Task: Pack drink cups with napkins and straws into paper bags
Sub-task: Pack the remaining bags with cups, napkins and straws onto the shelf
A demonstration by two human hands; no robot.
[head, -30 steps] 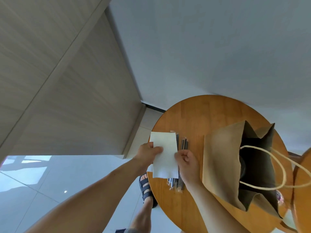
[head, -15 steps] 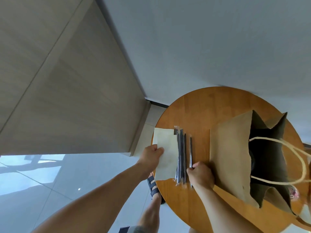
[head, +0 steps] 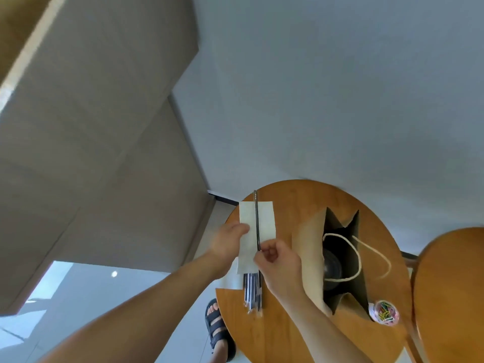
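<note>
A white rectangular paper napkin (head: pixel 265 218) is held up above the left part of a round wooden table (head: pixel 275 336), and its left edge is pinched between the thumb and curled fingers of the left hand (head: pixel 227 242). A single thin dark straw (head: pixel 256 218) is laid upright along the front of the napkin, its upper end reaching past the napkin's top edge. The lower end of that straw is gripped by the right hand (head: pixel 277 260), whose fingers are curled round it at the napkin's lower half; whether the napkin is also caught in that grip cannot be told. Below the napkin, a bundle of dark straws in clear wrappers (head: pixel 252 293) is seen lying on the table, partly covered by the napkin. Just to the right of the right hand, a brown paper bag with pale rope handles (head: pixel 309 258) is stood upright and open on the table. Inside it, the dark rounded top of a drink cup (head: pixel 332 267) is seen. A small clear round tub of coloured paper clips (head: pixel 383 311) is placed beside the bag's near corner, close to the table's right rim. A second round wooden surface (head: pixel 450 297) is seen at the right edge of the view. Beside the table's near-left rim, a foot in a dark strapped sandal (head: pixel 217 324) is seen on the pale glossy floor tiles (head: pixel 78 297).
</note>
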